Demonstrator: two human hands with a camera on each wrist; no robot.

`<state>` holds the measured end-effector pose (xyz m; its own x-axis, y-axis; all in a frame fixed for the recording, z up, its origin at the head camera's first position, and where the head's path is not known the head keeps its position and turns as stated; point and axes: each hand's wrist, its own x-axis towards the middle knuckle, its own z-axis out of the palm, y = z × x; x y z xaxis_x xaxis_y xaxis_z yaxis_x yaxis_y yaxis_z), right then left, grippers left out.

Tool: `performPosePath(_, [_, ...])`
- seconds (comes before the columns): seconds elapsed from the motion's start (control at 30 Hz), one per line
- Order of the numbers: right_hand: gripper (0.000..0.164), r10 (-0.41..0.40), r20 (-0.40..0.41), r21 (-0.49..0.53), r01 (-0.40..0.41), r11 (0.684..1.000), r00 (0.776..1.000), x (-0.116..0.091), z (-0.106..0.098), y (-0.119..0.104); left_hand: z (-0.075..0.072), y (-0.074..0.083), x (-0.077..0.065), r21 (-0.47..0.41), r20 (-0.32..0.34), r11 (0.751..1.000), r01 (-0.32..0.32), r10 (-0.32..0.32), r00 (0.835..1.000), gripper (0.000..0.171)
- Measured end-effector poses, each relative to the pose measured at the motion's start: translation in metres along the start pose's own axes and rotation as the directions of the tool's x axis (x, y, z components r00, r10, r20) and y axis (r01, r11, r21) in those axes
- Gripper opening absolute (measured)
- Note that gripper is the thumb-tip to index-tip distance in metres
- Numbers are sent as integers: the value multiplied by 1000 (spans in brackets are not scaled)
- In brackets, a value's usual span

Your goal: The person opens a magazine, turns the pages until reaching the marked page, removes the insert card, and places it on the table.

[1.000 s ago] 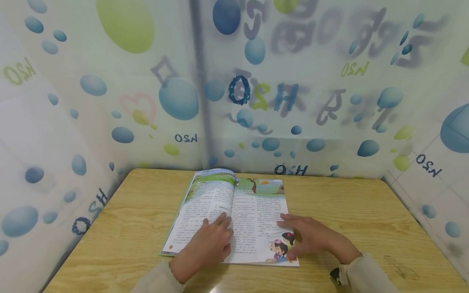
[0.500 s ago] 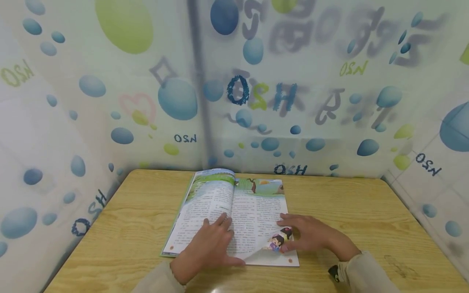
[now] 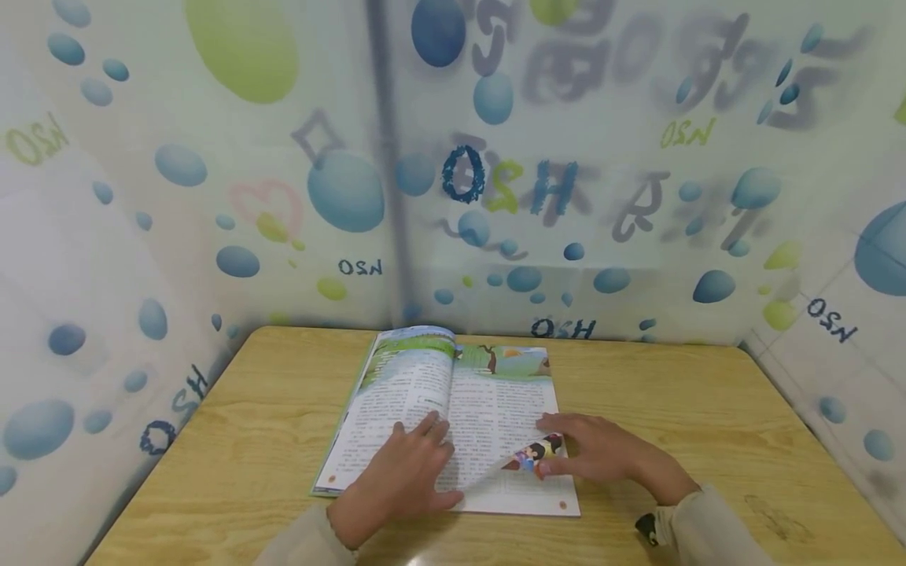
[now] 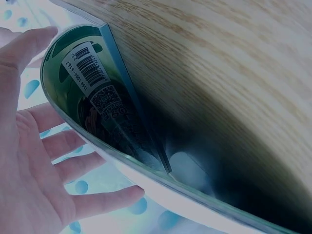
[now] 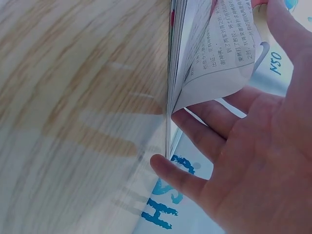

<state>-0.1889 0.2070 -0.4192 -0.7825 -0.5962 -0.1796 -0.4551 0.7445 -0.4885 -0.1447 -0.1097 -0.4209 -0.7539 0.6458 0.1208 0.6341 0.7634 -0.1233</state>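
Note:
An open magazine [image 3: 473, 417] with printed text and drawings lies on the table. My left hand [image 3: 406, 475] rests on its left page beside the spine, fingers extended and thumb reaching over the bottom of the right page. In the left wrist view, the back cover [image 4: 87, 97] with a barcode bows upward next to the left fingers. My right hand [image 3: 602, 452] pinches the lower right corner of the top right-hand page [image 5: 214, 68], which is lifted and bent. Drawn children [image 3: 529, 454] show on that bent part. Beneath it, the sheet below [image 3: 524, 499] lies flat.
The wood-grain table [image 3: 658, 393] extends around the magazine, with a faint mark at its right. White curtains [image 3: 602, 157] with blue and green dots enclose the back and sides. A small dark item [image 3: 646, 528] hangs at the right sleeve cuff.
The lower right corner of the page has come up and bent inward, uncovering the sheet below. My left thumb has spread out to the right. The right hand stays nearly in place.

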Motion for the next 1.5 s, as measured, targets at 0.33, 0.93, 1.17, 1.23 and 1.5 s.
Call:
performPosePath(0.33, [78,-4,-18,37,5,999,1000,-5,1,6,-1,-1,0,-1,-18,999,-45,45,999,73])
performPosePath(0.93, [55,-23,-189,176,57,983,982,-13,-1,13,-3,5,2,48,-164,962,-268,273,948,95])
performPosePath(1.17, [71,44,-168,175,-14,984,985,-13,1,14,-5,4,4,150,-216,960,-236,265,940,87])
performPosePath(1.23, [75,75,-136,161,-53,986,988,-12,3,14,-5,3,4,171,-220,956,-238,272,937,85])
performPosePath(1.5, [91,34,-48,59,-32,998,998,-7,12,9,-4,2,5,232,-162,944,-235,276,947,69])
